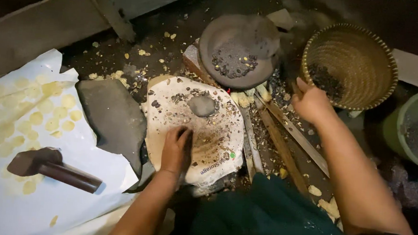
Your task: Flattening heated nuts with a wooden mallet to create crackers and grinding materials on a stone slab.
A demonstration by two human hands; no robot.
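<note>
Left hand: the left hand (176, 151) lies palm down on a cream cloth sheet (216, 156), fingers pressed together and pointing away from the person; whether anything is under the palm cannot be told.
Cream cloth sheet: it is draped over a low mound, strewn with dark husk bits and pale crumbs.
Small grey stone: the small grey stone (202, 105) sits near the top of the sheet, just beyond the left fingertips and apart from them.
Right hand: the right hand (311, 103) reaches to the near rim of a woven basket (379, 50), fingers curled and close together; what they pinch, if anything, cannot be told.
Woven basket: round, straw-coloured, tilted toward the person, with a heap of dark husks (326, 82) on its lower inner wall, touching or just beside the right fingertips.
Dark shallow bowl: the dark shallow bowl (223, 35) stands beyond the sheet, holding dark bits and a few pale kernels.
Flat grey slab: the flat grey slab (113, 117) lies left of the sheet, near the left hand.
Hammer: a dark hammer (49, 166) rests on a white sheet (74, 148) dotted with pale yellow slices, well apart from both hands.
Green tub: a green tub (416, 128) shows at the right edge.
</note>
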